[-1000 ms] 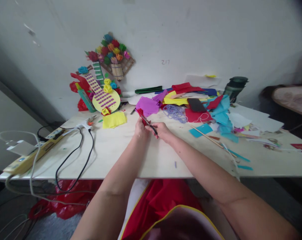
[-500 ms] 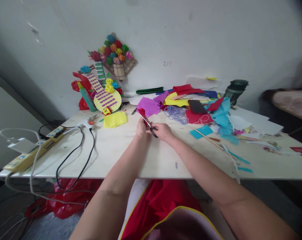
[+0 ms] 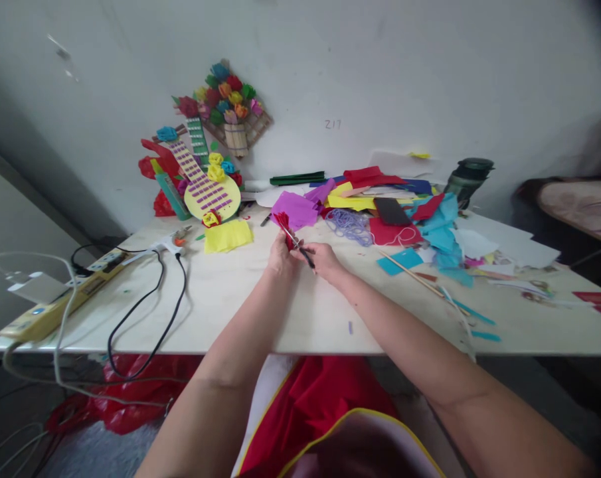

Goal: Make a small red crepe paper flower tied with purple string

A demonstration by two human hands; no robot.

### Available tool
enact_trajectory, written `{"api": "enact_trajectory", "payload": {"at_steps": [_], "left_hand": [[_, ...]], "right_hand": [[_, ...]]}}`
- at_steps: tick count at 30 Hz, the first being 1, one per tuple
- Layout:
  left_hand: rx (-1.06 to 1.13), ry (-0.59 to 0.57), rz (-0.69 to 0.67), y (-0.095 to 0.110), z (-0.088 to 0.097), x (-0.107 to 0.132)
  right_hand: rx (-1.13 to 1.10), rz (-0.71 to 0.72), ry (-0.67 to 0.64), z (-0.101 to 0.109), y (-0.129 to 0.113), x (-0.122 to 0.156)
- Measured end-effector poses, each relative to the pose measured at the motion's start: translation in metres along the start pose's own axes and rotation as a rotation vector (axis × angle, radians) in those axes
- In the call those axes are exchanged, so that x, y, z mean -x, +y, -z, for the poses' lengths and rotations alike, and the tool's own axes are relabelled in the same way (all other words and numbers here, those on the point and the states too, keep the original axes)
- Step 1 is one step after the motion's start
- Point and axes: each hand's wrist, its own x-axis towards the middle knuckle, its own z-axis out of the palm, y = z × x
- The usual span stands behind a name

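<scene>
Near the middle of the table, my left hand (image 3: 279, 253) is closed around a piece of red crepe paper (image 3: 281, 221), whose fringed top sticks up past the fingers. My right hand (image 3: 324, 259) grips a pair of scissors (image 3: 307, 256) by its black handles. The silver blades point up and left, lying against the red paper; whether they bite into it I cannot make out. Just behind the hands lies a sheet of purple paper (image 3: 296, 209). To the left is a folded yellow paper (image 3: 228, 236).
On the left are a power strip (image 3: 66, 299), a hot glue gun (image 3: 168, 244) with a black cord, and a paper guitar (image 3: 213, 196). Coloured paper, lilac yarn (image 3: 348, 227), a dark phone (image 3: 391, 212), wooden sticks (image 3: 412, 273) and a dark bottle (image 3: 468, 180) are toward the right.
The scissors have shifted slightly in my right hand, their handles now closer together. My left hand keeps the red paper in nearly the same place. The view has moved a little.
</scene>
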Motion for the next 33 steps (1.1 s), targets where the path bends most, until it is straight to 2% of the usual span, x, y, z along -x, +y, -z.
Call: {"api": "enact_trajectory", "payload": {"at_steps": [3,7,12,17,24,28,33], "left_hand": [[0.001,0.016,0.009,0.000,0.000,0.000],[-0.008,0.016,0.010,-0.001,-0.001,0.001],[0.000,-0.040,0.002,-0.004,0.000,0.002],[0.013,0.046,0.026,-0.004,-0.002,-0.001],[0.010,-0.011,-0.005,-0.008,0.002,-0.003],[0.026,0.002,-0.005,-0.009,0.001,-0.002],[0.068,0.063,0.031,-0.008,-0.002,-0.003]], "right_hand": [[-0.186,-0.050,-0.030,0.001,-0.004,0.002],[-0.258,-0.045,-0.061,0.004,-0.006,0.004],[-0.245,-0.019,-0.052,0.002,-0.003,0.002],[-0.265,-0.023,-0.011,-0.001,-0.001,0.000],[-0.154,-0.009,-0.037,0.003,0.004,-0.005],[-0.103,-0.001,-0.016,0.004,0.007,-0.008],[-0.172,0.011,-0.005,0.003,0.002,-0.008]]}}
